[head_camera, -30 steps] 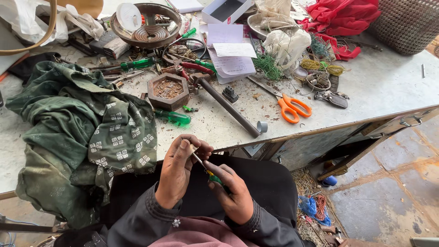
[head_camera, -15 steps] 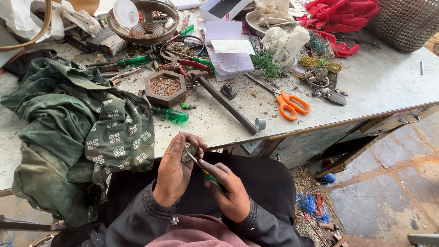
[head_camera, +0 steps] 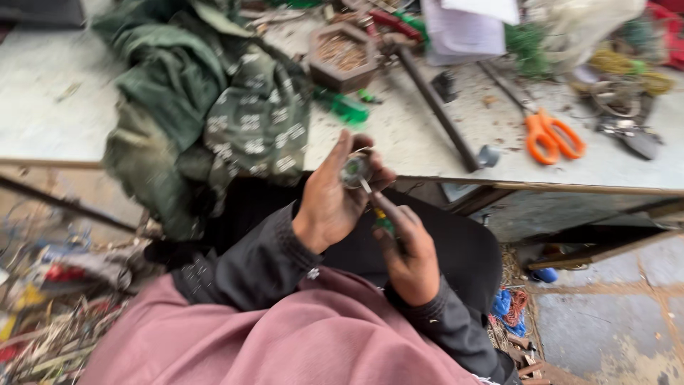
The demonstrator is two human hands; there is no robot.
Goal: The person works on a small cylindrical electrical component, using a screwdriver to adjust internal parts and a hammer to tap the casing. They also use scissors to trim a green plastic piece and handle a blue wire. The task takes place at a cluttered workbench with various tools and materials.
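Blurred round part [head_camera: 354,170], perhaps metal

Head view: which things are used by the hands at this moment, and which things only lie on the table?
In use:
left hand, holding a small round part
right hand, holding a green-handled tool against that part

Only lying about:
orange scissors
green cloth
hexagonal tray
long metal rod

Soft, even daylight, no hard shadows or glare. Motion blur smears the whole view, strongest at the far table [head_camera: 427,142] and left edge; the near hands are only slightly sharper.
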